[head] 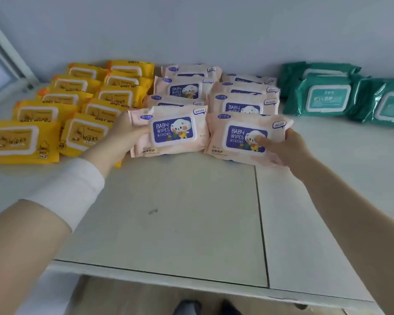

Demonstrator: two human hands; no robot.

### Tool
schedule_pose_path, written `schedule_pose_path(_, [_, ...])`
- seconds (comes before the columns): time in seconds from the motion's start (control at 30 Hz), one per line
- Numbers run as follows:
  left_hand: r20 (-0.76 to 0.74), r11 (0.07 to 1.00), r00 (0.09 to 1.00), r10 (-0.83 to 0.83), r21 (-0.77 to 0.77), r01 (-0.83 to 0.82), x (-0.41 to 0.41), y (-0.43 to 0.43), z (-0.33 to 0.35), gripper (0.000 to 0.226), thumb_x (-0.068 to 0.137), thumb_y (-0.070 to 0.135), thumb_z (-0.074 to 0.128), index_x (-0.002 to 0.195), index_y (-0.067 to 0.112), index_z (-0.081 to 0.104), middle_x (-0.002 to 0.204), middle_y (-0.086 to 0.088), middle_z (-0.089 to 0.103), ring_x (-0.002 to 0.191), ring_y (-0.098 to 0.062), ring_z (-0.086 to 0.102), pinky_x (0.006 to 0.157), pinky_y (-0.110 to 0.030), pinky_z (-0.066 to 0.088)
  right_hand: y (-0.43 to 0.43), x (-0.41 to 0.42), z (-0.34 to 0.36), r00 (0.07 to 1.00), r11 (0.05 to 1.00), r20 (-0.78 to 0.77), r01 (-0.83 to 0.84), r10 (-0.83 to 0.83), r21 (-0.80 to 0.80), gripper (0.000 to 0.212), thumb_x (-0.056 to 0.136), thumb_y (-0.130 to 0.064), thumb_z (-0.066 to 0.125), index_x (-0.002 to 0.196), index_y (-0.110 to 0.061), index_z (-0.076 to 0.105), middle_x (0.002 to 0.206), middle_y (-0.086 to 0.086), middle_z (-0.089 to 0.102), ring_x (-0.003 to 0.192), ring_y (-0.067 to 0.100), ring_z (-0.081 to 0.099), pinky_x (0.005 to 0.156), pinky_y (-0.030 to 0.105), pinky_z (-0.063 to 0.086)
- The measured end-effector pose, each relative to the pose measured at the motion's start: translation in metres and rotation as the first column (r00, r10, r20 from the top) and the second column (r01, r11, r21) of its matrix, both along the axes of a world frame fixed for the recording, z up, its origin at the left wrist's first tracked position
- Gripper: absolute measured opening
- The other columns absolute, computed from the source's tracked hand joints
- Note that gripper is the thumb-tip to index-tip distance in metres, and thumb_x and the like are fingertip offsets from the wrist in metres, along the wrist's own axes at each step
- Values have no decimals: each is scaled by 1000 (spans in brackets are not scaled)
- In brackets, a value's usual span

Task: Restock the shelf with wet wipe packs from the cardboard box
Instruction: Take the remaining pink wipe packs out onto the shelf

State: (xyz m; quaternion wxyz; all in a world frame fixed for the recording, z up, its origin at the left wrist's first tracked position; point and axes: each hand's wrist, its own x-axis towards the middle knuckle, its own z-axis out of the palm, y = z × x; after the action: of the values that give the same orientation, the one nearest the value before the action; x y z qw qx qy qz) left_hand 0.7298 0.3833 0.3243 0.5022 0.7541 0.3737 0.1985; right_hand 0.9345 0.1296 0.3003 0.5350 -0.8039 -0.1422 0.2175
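Two pink baby-wipe packs sit at the front of the pink rows on the white shelf (182,214). My left hand (121,137) grips the left pink pack (171,130) by its left end, thumb on top. My right hand (280,146) holds the right pink pack (239,137) by its right end, thumb pressed on the purple label. Behind them, several more pink packs (241,105) lie in two overlapping rows. The cardboard box is out of view.
Yellow wipe packs (77,110) fill two overlapping rows on the left, and green packs (328,96) lie at the back right. A wall stands behind them all. The shelf's front edge (168,276) runs below my arms, with floor and shoes beneath.
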Motion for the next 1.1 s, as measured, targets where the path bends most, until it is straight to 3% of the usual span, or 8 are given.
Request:
schedule_pose_path(0.13, [-112,956,994,19,291,15,15,-2,-7,62,83,0,62,136,17,34,136,-8,46,113,-17,49,69,-18,44,11,2,-6,971,966,199,170,-131,-196,72,67,-43,77,123,-10,45,117,10,59,106,28,57,90,43,49])
schedule_pose_path(0.2, [-136,884,990,-29,460,89,14,-5,-9,68,82,-3,60,138,18,29,140,-8,41,122,-21,46,79,-23,48,13,-2,-9,952,943,215,260,-216,-206,86,67,-47,76,134,-12,35,129,9,52,120,26,47,99,39,41])
schedule_pose_path(0.3, [-273,612,958,-84,745,266,18,-11,-5,63,79,-5,60,136,8,36,142,-15,37,133,-30,32,108,-39,30,12,-15,-9,924,909,325,301,-203,-287,96,72,-50,70,144,-13,18,142,11,37,134,27,26,112,40,25])
schedule_pose_path(0.37, [-433,408,899,-73,809,423,27,-18,5,58,81,1,61,135,7,40,142,-17,35,135,-35,27,112,-45,21,3,-24,-3,903,896,415,272,-112,-351,101,74,-52,68,147,-12,11,145,13,28,135,30,21,113,39,21])
schedule_pose_path(0.6, [-814,41,538,-220,543,839,109,-151,64,37,91,28,45,128,26,46,121,-8,58,101,-32,59,73,-35,44,-120,-44,37,833,700,511,235,213,-674,68,88,-46,53,145,-17,27,145,12,35,134,31,31,107,40,29])
schedule_pose_path(0.73, [-924,-68,297,-240,321,944,153,-287,84,45,90,33,51,134,23,43,131,-5,54,114,-28,53,99,-40,42,-256,-56,52,890,509,390,230,235,-830,63,90,-48,49,142,-19,31,142,10,39,131,30,36,103,40,33])
schedule_pose_path(0.93, [-909,-247,71,-410,186,951,171,-529,73,45,93,33,51,132,13,46,94,-3,61,89,-22,59,86,-28,42,-496,-98,47,998,257,63,56,19,-965,60,91,-50,44,131,-5,47,130,10,53,119,30,50,103,40,40])
schedule_pose_path(1.1, [-909,-546,-81,-409,173,820,168,-722,24,45,92,41,48,131,18,49,130,-7,56,115,-27,53,100,-39,41,-673,-146,9,940,210,-86,-16,-330,-978,60,93,-49,43,136,-7,42,140,9,46,125,27,46,106,36,35])
